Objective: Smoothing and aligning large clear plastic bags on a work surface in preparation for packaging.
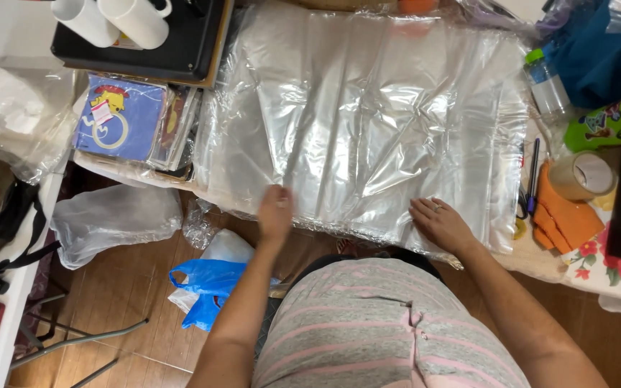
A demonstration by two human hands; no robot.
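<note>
**A:** What does the view from the head camera show?

**B:** A stack of clear plastic sheets [368, 115] spread flat across the table [540, 262], its near edge lying along the table's front. The person stands against that edge, both hands on the plastic.

**A:** How are the hands set?

**B:** The left hand [275, 212] rests at the near edge, left of centre, fingers together and pointing away; it looks blurred, so I cannot tell whether it pinches a sheet or only presses. The right hand [440, 223] lies palm down, fingers spread flat, grasping nothing. Set apart like this, the two hands pin the slippery film so that it stays square to the edge.

**A:** And the surroundings?

**B:** Things are pushed to the margins, which leaves the middle to the sheets. To the right: a roll of tape [582, 175], orange cloth [562, 215], a pen [533, 172] and a plastic bottle [546, 85]. To the left: a pile of flat printed items [120, 118], with white mugs [120, 18] on a black tray [181, 50] behind it. A blue bag [206, 284] lies on the wooden floor [145, 330] below.
</note>
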